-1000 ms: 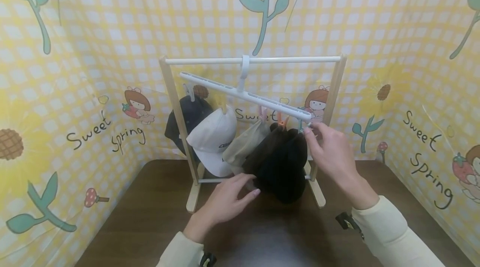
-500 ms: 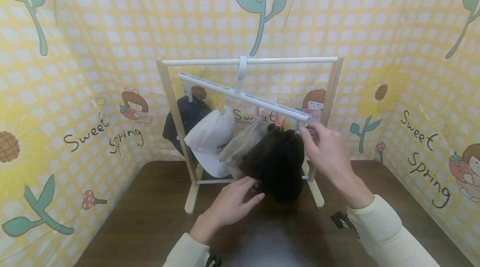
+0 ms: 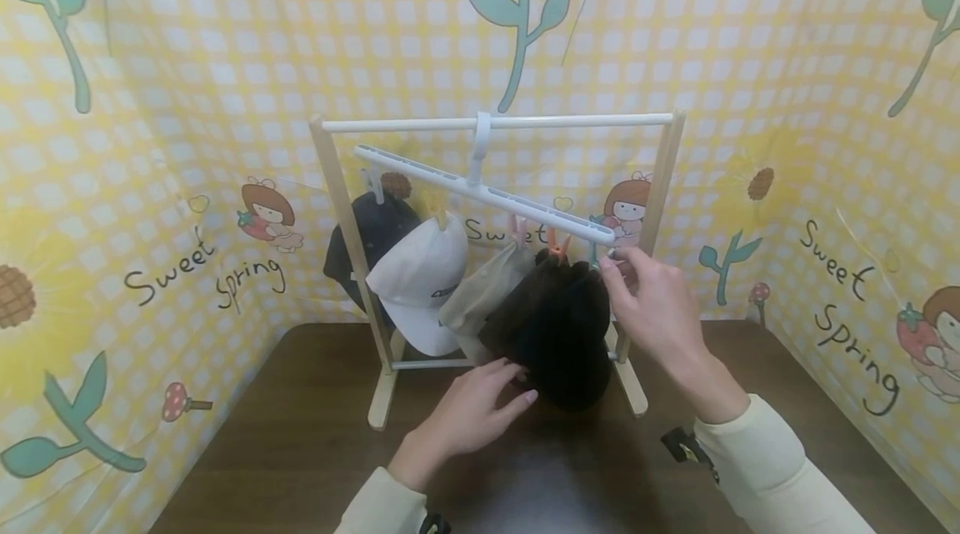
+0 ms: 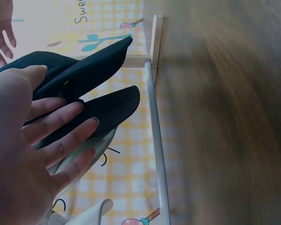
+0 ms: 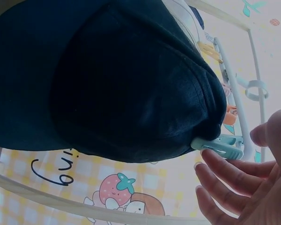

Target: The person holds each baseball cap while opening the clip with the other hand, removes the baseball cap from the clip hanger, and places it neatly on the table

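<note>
- Left of centre in the frame: a dark cap and a white cap hang from the tilted hanger.
- Lower centre: the left hand reaches below the beige cap; its grip is released, fingers loosely spread. Contact with the caps is unclear.
- Right of centre: the black cap hangs by a teal clip near the hanger's low end.
- Farther right: the right hand has fingertips at that clip, grip released, thumb apart. Probably clip adjustment is in hand; next calls for checking its hold.
</note>
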The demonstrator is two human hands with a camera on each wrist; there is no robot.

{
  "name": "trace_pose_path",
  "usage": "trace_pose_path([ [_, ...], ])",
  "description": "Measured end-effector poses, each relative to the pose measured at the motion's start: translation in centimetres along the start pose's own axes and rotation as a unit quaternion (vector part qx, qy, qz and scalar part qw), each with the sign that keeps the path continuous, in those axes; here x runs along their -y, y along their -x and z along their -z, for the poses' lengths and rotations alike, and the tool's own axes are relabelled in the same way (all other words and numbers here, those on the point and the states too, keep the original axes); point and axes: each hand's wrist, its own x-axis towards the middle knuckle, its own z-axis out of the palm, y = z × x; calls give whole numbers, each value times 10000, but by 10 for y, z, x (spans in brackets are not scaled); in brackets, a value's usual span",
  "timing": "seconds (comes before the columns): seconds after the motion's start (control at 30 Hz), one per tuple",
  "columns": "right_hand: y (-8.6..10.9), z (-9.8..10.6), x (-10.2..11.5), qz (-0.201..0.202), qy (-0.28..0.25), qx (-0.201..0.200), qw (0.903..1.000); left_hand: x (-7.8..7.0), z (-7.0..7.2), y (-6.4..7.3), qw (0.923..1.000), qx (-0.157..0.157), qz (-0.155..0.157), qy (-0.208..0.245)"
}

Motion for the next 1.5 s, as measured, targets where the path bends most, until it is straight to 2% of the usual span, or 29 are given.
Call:
trace_pose_path([
  [0.33, 0, 0, 1, 18, 45, 36, 10000, -4, -4, -3, 9997, 137, 0, 212],
  [0.63, -1, 1, 3, 65, 0, 21, 10000, -2, -11, -5, 9939, 420, 75, 1018],
  [0.97, 0, -1, 3, 42, 25, -30, 10000, 2, -22, -7, 9847, 260, -121, 1718],
  [1.27, 1, -2, 4, 19, 133, -88, 9999, -1, -26, -7, 9723, 251, 159, 2317],
  [1.5, 1, -5, 3, 61, 362, -232, 9991, -2, -28, -10, 9694, 137, 310, 2430],
])
